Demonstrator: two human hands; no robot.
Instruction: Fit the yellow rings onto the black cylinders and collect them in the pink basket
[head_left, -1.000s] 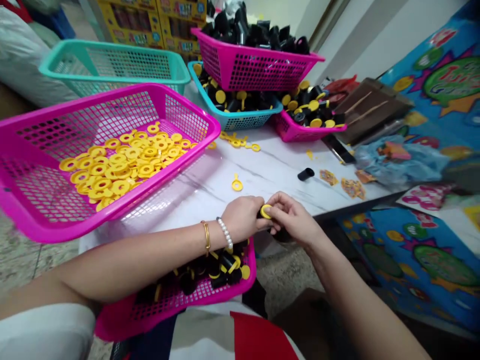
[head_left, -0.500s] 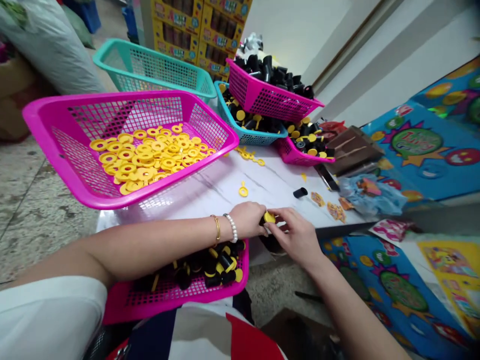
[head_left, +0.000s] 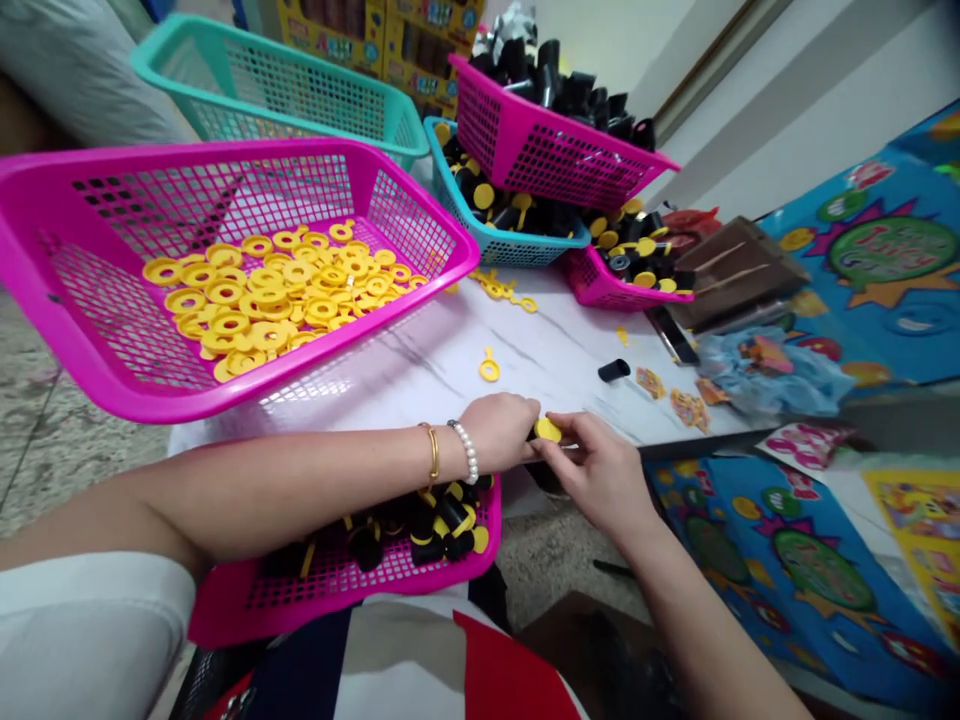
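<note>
Near the table's front edge, my left hand [head_left: 496, 432] is closed round a small piece, mostly hidden by the fingers, with a dark bit showing. A round yellow cap [head_left: 547, 430] faces up at its end, and my right hand [head_left: 600, 468] pinches it between thumb and fingers. Below my left forearm, a pink basket [head_left: 491, 545] holds black tubes [head_left: 452, 515] with yellow caps. A loose yellow ring with a tab [head_left: 489, 366] lies on the marble-pattern table [head_left: 420, 385], and a single black tube [head_left: 614, 371] lies farther right.
A large pink basket [head_left: 150, 405] of yellow rings [head_left: 277, 290] stands at left, a teal basket [head_left: 270, 55] behind it. At the back, a pink basket [head_left: 555, 135] of black tubes rests on a blue basket [head_left: 517, 243]. Wrappers [head_left: 688, 410] and a blue bag [head_left: 772, 370] lie right.
The view has shifted, so the baskets appear larger and higher. Both hands stay together at the yellow cap, which shows a little more of its flat face.
</note>
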